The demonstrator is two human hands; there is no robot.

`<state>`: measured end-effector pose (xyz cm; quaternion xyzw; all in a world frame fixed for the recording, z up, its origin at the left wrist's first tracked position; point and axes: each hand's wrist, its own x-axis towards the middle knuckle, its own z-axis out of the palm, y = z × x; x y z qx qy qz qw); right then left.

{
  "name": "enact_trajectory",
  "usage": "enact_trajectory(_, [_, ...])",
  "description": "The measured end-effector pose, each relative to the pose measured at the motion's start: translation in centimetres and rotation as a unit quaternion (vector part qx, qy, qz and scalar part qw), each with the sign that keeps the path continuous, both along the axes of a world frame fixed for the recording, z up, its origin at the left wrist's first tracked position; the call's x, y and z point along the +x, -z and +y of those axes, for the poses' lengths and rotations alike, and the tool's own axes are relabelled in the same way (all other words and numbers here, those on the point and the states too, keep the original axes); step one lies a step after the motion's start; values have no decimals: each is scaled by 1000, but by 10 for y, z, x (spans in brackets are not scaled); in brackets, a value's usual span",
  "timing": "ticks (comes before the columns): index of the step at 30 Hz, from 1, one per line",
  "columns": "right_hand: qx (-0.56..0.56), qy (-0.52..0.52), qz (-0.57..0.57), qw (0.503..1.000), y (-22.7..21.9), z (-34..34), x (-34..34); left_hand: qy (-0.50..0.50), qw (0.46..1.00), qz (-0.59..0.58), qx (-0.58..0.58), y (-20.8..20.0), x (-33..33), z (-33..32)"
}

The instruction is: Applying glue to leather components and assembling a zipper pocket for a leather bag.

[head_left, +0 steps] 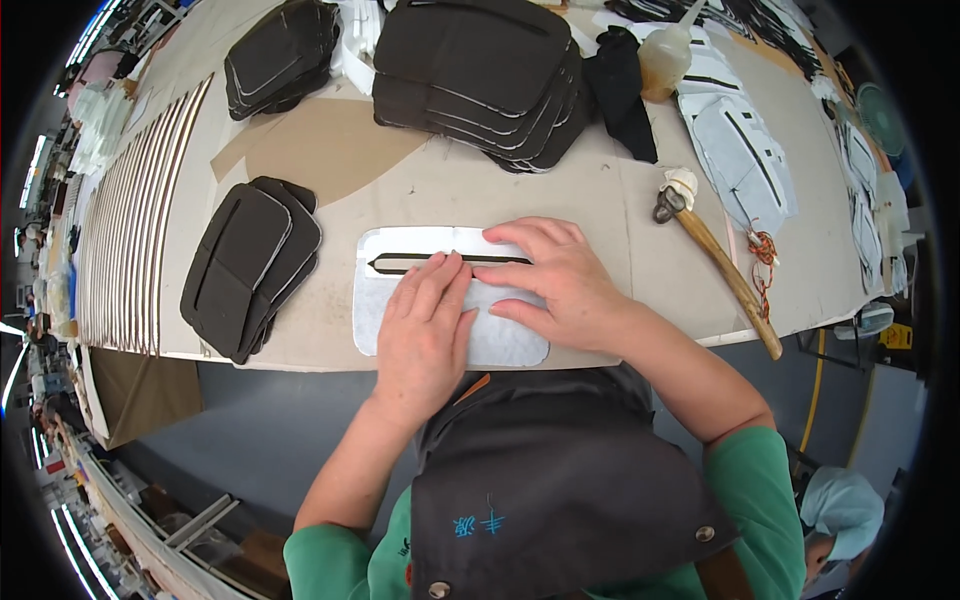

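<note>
A white fabric panel (370,325) with rounded corners lies flat at the table's front edge. Across its upper part runs a long narrow slot (388,264) edged in black. My left hand (422,335) rests flat on the panel, its fingertips at the slot's lower edge. On the right side of the panel my right hand (570,285) lies with thumb and fingers apart, some fingertips near the slot and others by the top edge. Both hands press on the panel from above. Parts of the slot and panel are hidden beneath them.
Dark panels are stacked at left (240,270), far left (280,60) and far centre (475,60). To the right are a wooden-handled hammer (730,265), orange string (763,250), white panels (740,150), black cloth (622,95) and a squeeze bottle (662,62). Brown card (330,150) lies behind.
</note>
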<state>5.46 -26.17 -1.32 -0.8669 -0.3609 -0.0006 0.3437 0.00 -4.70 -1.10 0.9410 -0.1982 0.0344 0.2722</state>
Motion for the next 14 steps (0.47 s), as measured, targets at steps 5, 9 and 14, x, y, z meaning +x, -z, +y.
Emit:
enact_trajectory(5, [-51,-37,-25,998,-1,-15,4,-12,999,-33,31,2,-2,-1])
enact_trajectory(9, [-5,-28,-10,1000,0,-28,9,40,997,-7,62,-9,-3,10])
enact_trajectory(14, [145,46,182,972,8,-34,13,139,987,42,67,-13,-12,23])
